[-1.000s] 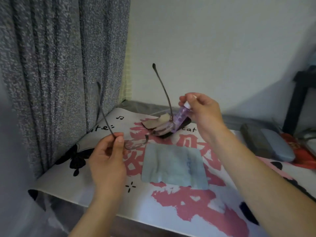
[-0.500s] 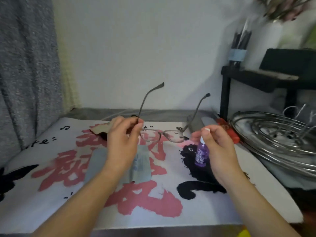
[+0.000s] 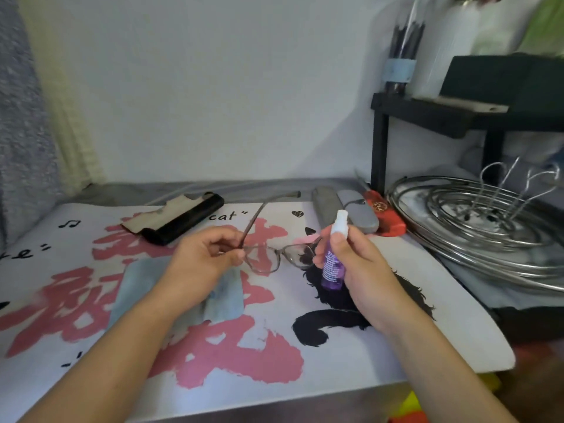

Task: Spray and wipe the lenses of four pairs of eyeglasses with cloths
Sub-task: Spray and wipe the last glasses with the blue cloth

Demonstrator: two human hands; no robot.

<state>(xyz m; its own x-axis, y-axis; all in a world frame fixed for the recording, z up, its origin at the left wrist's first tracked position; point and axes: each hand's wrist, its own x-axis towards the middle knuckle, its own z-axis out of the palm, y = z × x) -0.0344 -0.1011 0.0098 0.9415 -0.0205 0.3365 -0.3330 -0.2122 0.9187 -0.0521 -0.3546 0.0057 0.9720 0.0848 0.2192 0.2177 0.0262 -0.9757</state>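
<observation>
One pair of eyeglasses (image 3: 276, 254) held above the mat (image 3: 305, 355), frame running left to right, temples pointing away, left hand (image 3: 203, 264) pinching its left hinge, right hand (image 3: 358, 270) gripping upright purple spray bottle (image 3: 333, 264) beside right lens, blue cloth (image 3: 137, 285) flat beneath left wrist.

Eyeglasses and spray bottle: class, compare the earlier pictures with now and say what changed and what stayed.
The eyeglasses came down from temples-up to nearly level. The right hand brought the purple spray bottle upright beside the lens. Unchanged: the left hand holds the frame, and the blue cloth lies on the mat.
</observation>
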